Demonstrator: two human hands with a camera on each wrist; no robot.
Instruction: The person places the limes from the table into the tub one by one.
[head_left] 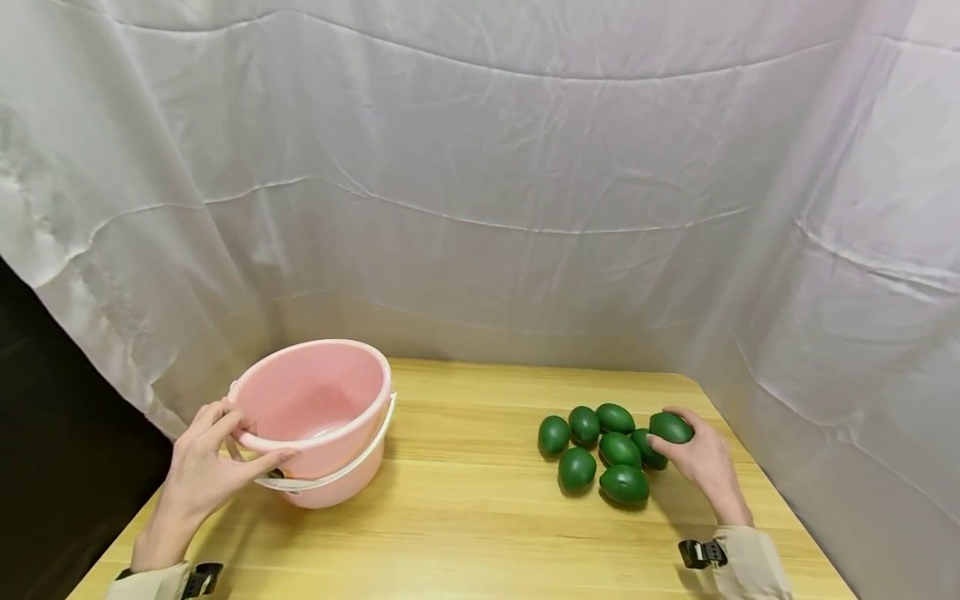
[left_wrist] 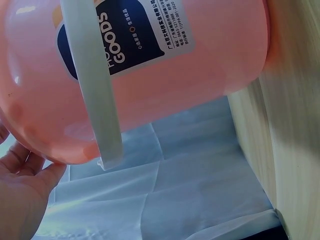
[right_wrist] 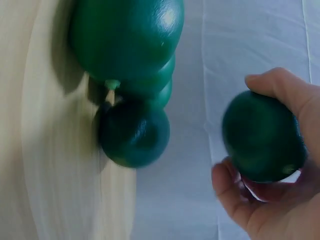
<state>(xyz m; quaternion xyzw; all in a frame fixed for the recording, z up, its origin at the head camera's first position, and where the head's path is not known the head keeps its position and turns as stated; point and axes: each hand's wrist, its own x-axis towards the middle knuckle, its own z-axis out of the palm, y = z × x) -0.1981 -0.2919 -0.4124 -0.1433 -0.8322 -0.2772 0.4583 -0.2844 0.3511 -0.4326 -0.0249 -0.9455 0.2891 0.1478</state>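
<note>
My left hand (head_left: 206, 467) grips the rim of a pink plastic bucket (head_left: 352, 467) at the left of the table, fingers over the edge and thumb along the outside. The bucket's white handle (left_wrist: 95, 90) hangs down against its side, across a dark printed label (left_wrist: 125, 35). My right hand (head_left: 705, 462) holds a glossy dark green avocado (right_wrist: 262, 137) between thumb and fingers, raised over the table in the right wrist view. Several more avocados (head_left: 621, 450) lie clustered on the wood just left of that hand.
The light wood table (head_left: 465, 517) spans the space between the bucket and the avocados. Pale grey cloth (head_left: 480, 167) hangs behind and at both sides. Black material (head_left: 45, 433) shows at the far left.
</note>
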